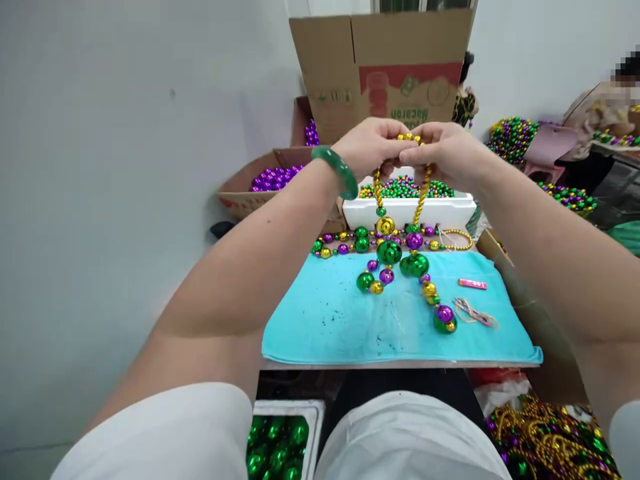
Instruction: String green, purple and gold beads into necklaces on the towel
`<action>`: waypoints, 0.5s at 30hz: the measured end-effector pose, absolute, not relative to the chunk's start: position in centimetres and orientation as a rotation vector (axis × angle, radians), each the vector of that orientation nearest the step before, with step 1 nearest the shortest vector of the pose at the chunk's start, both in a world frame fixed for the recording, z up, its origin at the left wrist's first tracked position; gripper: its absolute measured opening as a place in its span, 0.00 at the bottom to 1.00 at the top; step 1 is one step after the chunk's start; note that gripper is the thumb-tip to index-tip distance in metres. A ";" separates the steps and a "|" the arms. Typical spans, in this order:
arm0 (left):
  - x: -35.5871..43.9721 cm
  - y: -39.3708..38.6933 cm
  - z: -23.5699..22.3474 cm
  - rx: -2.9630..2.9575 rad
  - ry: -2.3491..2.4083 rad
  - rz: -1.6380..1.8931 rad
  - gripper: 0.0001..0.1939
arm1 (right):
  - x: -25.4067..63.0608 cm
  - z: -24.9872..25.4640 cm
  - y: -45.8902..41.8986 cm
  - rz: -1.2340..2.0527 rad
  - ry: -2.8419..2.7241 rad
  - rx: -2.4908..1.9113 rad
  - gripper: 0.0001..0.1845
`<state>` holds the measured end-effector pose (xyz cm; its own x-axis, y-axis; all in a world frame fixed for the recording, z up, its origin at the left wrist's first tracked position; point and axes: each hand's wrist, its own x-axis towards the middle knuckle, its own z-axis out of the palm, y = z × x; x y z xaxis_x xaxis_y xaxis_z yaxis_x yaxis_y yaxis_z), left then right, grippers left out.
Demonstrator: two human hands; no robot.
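Pinching bead strand (385,227) w/ L hand (371,145) & R hand (447,152), both grips closed, holding up nr counter's (360,366) far edge.

Two hands (373,147), one held necklace (389,253), one bangle (342,168), one blue cloth (305,300).

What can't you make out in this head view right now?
- Head view: part of the gold bead strand, covered by the fingers of the left hand and right hand.
- Head view: print on the pink packet, too small.
- Head view: near end of the white-rimmed tray, cut off by the bottom edge.
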<state>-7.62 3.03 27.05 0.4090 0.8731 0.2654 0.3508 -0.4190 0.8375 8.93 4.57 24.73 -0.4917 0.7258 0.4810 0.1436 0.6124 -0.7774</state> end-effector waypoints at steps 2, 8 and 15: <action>-7.0 3.7 28.8 2.013 1.067 1.016 0.11 | 9.3 28.1 4.6 0.720 -2.021 -0.856 0.11; -6.1 3.0 31.8 1.818 0.635 1.323 0.07 | 10.6 41.3 3.7 -0.017 -2.324 -1.194 0.23; -5.7 2.1 31.8 1.703 0.567 1.264 0.06 | 12.4 48.7 0.7 -0.234 -2.185 -1.032 0.21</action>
